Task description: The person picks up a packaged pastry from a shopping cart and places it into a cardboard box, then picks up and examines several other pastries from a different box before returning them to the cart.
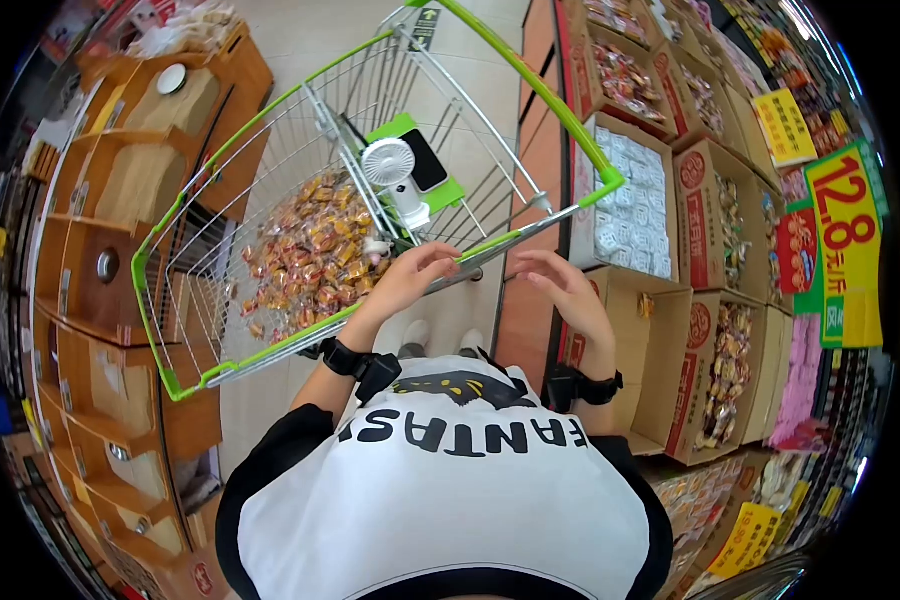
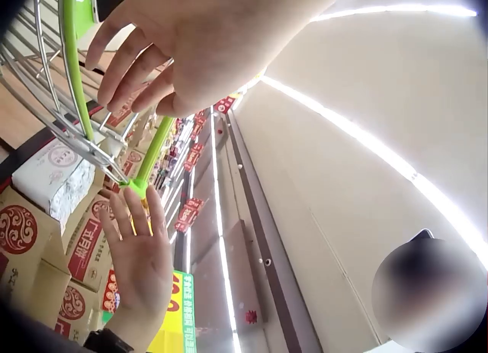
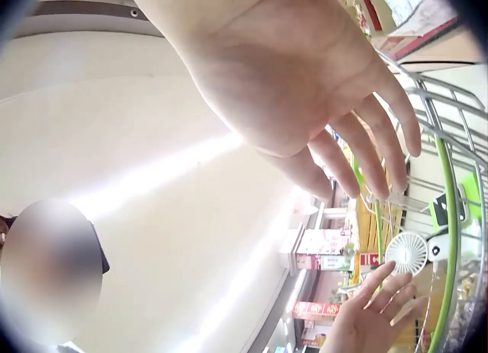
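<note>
Cart (image 1: pixel 580 130): probably stiff, weighty under wrapped snacks (image 1: pixel 315 250), free-rolling; best gripped along near rail (image 1: pixel 515 237). Nothing in relaxed, part-spread left hand (image 1: pixel 410 278) or right hand (image 1: pixel 567 293).

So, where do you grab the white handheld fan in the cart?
Probably by its narrow handle, coming from above on the person's side; the left hand is nearer. The handle points back toward the person and looks slim enough to wrap round, while the fan's round grille is wider and farther away, with a phone beside it.
</note>
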Tool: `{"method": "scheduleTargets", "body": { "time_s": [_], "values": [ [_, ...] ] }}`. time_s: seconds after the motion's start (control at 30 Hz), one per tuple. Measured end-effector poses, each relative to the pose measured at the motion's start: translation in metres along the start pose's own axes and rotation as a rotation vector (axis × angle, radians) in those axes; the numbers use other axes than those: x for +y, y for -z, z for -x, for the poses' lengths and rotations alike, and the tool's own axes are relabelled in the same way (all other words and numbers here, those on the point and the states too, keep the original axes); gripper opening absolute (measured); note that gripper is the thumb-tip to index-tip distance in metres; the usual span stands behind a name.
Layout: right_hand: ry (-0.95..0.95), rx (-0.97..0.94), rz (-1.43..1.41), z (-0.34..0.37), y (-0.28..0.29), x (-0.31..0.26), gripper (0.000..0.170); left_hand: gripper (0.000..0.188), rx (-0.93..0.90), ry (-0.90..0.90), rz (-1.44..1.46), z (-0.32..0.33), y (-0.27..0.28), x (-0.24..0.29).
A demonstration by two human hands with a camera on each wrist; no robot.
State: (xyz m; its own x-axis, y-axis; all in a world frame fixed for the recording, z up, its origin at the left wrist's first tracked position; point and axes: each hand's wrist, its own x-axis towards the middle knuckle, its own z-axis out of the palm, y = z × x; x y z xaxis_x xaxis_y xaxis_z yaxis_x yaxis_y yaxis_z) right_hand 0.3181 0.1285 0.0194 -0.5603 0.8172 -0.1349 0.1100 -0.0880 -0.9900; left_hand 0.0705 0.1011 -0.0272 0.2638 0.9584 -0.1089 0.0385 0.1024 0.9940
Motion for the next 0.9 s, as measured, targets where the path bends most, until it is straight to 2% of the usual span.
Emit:
{"method": "scheduleTargets", "body": {
  "time_s": [0.17, 0.23, 0.53, 0.6, 0.83, 0.9],
  "values": [
    [0.009, 0.181, 0.021, 0.035, 0.022, 0.001, 0.027, 0.022, -0.122, 0.027, -0.003, -0.019, -0.021, 0.012],
    [-0.015, 0.256, 0.033, 0.051, 0.028, -0.004, 0.027, 0.022, -0.187, 0.033, 0.081, -0.031, -0.029, 0.005],
    [-0.020, 0.626, 0.061, 0.134, 0.063, 0.002, 0.027, 0.024, -0.465, 0.009, -0.008, -0.067, -0.072, 0.019],
    [-0.024, 0.713, 0.076, 0.155, 0.068, 0.000, 0.027, 0.022, -0.476, 0.058, -0.004, -0.072, -0.084, 0.032],
    [0.007, 0.955, 0.093, 0.217, 0.087, 0.006, 0.027, 0.022, -0.621, -0.050, -0.043, -0.099, -0.124, 0.048],
    [-0.071, 1.007, 0.159, 0.236, 0.091, 0.005, 0.027, 0.022, -0.638, -0.057, -0.032, -0.105, -0.137, 0.053]
  ]
}}
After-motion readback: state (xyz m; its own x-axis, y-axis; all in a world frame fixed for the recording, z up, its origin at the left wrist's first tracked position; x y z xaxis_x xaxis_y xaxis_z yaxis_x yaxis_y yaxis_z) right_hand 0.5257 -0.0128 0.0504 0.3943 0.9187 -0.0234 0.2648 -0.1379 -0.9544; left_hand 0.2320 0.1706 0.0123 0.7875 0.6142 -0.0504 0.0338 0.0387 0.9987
